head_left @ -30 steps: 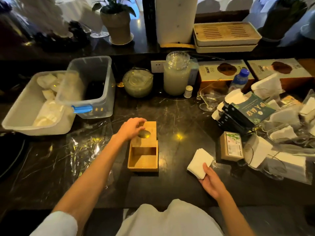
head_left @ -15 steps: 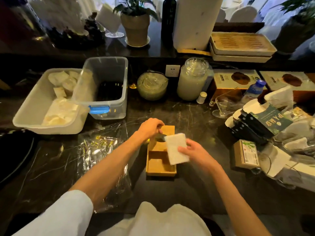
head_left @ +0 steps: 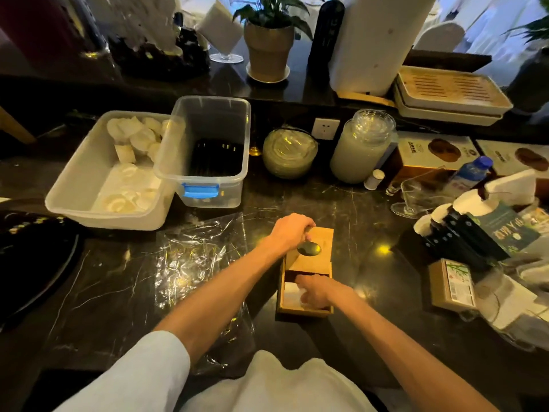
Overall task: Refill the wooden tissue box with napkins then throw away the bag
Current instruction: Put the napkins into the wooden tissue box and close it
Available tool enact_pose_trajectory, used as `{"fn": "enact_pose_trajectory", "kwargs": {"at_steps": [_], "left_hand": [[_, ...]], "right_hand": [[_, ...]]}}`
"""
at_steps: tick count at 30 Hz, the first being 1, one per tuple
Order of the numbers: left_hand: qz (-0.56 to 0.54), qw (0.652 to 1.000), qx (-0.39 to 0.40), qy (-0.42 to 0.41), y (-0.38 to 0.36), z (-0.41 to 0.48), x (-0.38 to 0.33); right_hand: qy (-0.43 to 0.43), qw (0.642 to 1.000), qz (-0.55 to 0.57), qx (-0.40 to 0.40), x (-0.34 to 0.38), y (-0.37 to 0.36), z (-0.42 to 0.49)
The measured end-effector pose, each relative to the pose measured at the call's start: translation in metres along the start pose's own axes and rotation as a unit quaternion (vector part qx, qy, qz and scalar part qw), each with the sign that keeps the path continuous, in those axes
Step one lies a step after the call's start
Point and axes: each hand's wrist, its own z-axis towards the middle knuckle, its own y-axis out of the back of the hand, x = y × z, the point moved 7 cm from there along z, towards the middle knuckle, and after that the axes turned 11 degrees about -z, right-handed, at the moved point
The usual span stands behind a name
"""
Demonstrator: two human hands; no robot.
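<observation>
The wooden tissue box [head_left: 306, 310] sits on the dark marble counter in front of me, its sliding lid [head_left: 319, 246] pushed back toward the far end. My left hand [head_left: 289, 231] rests curled on the lid's far left edge, beside its oval hole. My right hand [head_left: 316, 289] is down inside the open near half, pressing on the white napkins [head_left: 290, 294] that lie in the box. A crumpled clear plastic bag [head_left: 196, 260] lies flat on the counter left of the box, partly under my left forearm.
Two clear plastic bins [head_left: 205, 150] stand at the back left, one holding white folded items. Glass jars [head_left: 361, 147] and a wall socket are behind the box. Napkin packs, a small brown box [head_left: 453, 285], black holders and a water bottle crowd the right side.
My right hand carried the napkin stack from the counter on the right to the box and pushed it inside. My left hand stayed on the lid.
</observation>
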Motion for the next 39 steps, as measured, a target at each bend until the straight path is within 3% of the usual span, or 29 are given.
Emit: {"fn": "enact_pose_trajectory", "kwargs": {"at_steps": [4,9,16,27,30,32,35,37,39], "left_hand": [[-0.005,1.0,-0.015,0.001,-0.002,0.0,0.001],[0.012,1.0,-0.02,-0.007,-0.001,-0.002,0.0],[0.019,1.0,-0.009,-0.016,-0.001,-0.005,-0.001],[0.018,0.999,-0.027,-0.035,-0.001,-0.011,-0.005],[-0.022,0.995,-0.07,-0.062,-0.002,-0.026,-0.001],[-0.142,0.978,-0.146,-0.044,-0.007,-0.048,0.014],[-0.375,0.896,-0.227,0.075,-0.033,-0.087,0.057],[-0.44,0.864,-0.2,0.139,-0.059,-0.103,0.074],[-0.468,0.856,-0.146,0.163,-0.083,-0.112,0.078]], "right_hand": [[-0.022,0.998,-0.032,0.053,0.005,-0.007,0.008],[-0.049,0.996,-0.049,0.064,0.008,-0.001,0.012],[-0.053,0.995,-0.083,-0.022,0.014,-0.006,0.02],[-0.012,0.994,-0.105,-0.016,0.015,-0.005,0.009],[0.02,0.997,0.002,-0.078,0.013,0.003,-0.005],[0.017,0.973,0.136,-0.187,-0.001,0.01,-0.021],[-0.057,0.858,0.314,-0.402,-0.042,0.009,-0.052],[-0.089,0.792,0.458,-0.395,-0.063,-0.007,-0.053],[-0.066,0.736,0.612,-0.281,-0.06,-0.032,-0.038]]}}
